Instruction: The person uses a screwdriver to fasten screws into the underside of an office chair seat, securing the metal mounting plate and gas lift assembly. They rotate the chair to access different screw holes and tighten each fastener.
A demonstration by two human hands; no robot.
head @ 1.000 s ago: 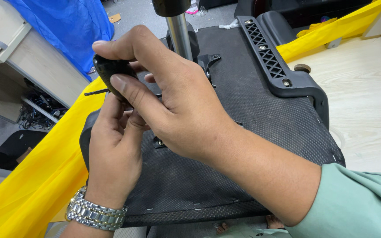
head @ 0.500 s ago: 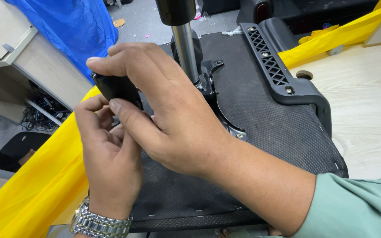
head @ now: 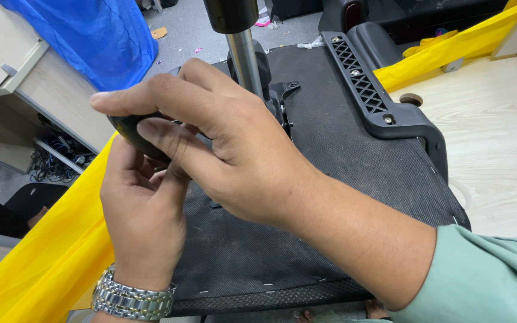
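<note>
An upturned office chair seat, covered in black fabric, lies in front of me with its metal gas-lift post sticking up. My right hand reaches across the seat and curls its fingers over a small black rounded part at the seat's left edge. My left hand, with a steel watch on the wrist, comes up from below and pinches the same black part from underneath. Most of the part is hidden by my fingers. A black plastic armrest bracket runs along the seat's right side.
Yellow cloth lies under the seat on the left and far right. A blue sheet hangs at the back left beside a light wooden desk with cables beneath. Pale wood flooring is on the right.
Both hands have stayed on the black part at the seat's left edge. My view has shifted closer, and the fingers of my left hand have moved further under the part.
</note>
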